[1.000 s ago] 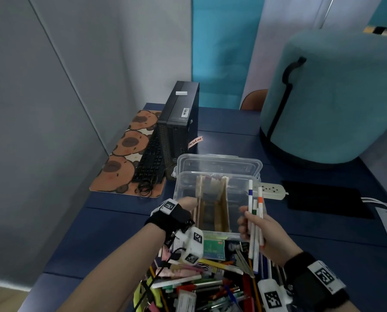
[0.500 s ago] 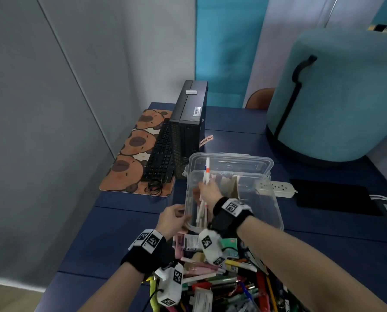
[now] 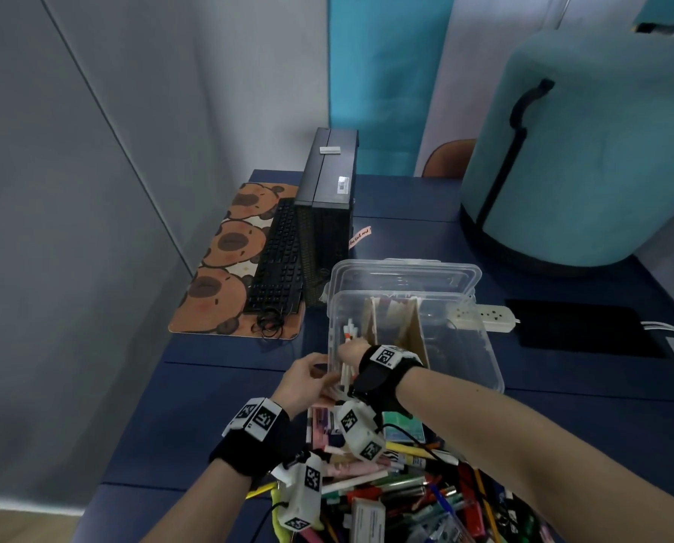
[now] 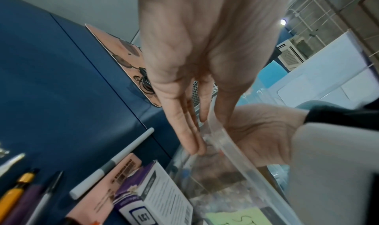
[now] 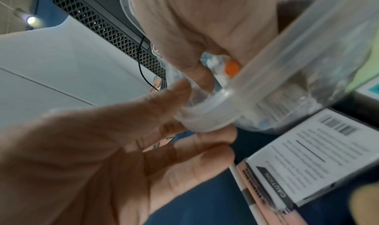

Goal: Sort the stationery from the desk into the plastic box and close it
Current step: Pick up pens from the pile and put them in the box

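The clear plastic box (image 3: 480,346) stands open on the blue desk, with cardboard dividers (image 3: 413,327) inside and its lid (image 3: 405,272) lying behind it. My right hand (image 3: 351,352) reaches into the left compartment and grips a few white markers (image 3: 349,333). One orange cap (image 5: 231,68) shows beside its curled fingers (image 5: 201,73). My left hand (image 3: 304,382) holds the box's near-left corner (image 5: 209,115), thumb on the rim (image 4: 235,147) and fingers (image 4: 190,131) flat on the outer wall. A heap of mixed stationery (image 3: 405,491) lies in front of the box.
A black computer tower (image 3: 327,213) and keyboard (image 3: 280,260) on a capybara mat (image 3: 225,244) lie left of the box. A white power strip (image 3: 484,317) and black pad (image 3: 578,327) sit to its right. A big teal seat (image 3: 582,158) fills the back right.
My right hand carried the markers from in front of the box across into its left compartment and lowered them. My left hand slid from the near rim to the near-left corner.
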`<state>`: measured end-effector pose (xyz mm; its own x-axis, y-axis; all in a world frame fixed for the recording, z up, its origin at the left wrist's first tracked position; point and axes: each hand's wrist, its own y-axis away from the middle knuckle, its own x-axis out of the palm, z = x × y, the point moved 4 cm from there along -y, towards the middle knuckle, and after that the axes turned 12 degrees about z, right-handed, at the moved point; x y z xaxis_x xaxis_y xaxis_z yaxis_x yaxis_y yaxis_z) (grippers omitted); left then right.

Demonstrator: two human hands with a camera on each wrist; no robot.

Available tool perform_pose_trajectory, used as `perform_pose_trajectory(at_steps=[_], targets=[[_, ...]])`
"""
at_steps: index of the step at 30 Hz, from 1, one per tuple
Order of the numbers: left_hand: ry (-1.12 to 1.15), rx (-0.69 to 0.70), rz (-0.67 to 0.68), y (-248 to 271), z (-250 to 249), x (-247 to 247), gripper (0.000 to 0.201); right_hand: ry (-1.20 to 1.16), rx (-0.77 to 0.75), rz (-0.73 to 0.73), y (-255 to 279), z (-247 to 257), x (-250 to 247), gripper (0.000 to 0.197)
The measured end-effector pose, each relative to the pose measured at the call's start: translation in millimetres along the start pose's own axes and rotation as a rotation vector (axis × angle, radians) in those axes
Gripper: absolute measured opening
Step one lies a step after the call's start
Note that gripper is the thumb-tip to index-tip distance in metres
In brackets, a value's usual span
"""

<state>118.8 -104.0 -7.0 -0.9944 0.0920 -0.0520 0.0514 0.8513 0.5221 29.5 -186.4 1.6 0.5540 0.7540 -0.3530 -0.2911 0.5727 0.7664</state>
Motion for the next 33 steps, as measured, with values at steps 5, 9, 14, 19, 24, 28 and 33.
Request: perform_pose_trajectory(at_steps=[5, 9, 14, 19, 24, 28, 33], targets=[[-0.065, 0.004, 0.026, 4, -4, -1, 0.035, -0.149, -0.042, 0.034, 11, 2, -3, 0.041], [-0.123, 0.003, 0.02, 13, -5, 1, 0.037, -0.409, -0.247, 0.093, 34, -1, -8, 0.04], [-0.265, 0.025, -0.175, 39, 13, -5, 0.021, -0.561, -0.314, 0.262, 78, -16, -13, 0.022], [-0.628, 0.062, -0.268, 68, 39, 22, 0.019, -0.479, -0.452, 0.57, 120, -86, -16, 0.024], [-0.984, 0.117, -0.076, 67, 57, 71, 0.015, 0.376, -0.226, 0.124, 103, -177, -26, 0.014], [-0.961, 0.136, -0.113, 59, 62, 86, 0.018, 0.577, -0.194, -0.162, 94, -218, -26, 0.021], [-0.909, 0.06, -0.242, 64, 71, 71, 0.024, 0.695, -0.219, -0.315, 90, -218, -20, 0.03]])
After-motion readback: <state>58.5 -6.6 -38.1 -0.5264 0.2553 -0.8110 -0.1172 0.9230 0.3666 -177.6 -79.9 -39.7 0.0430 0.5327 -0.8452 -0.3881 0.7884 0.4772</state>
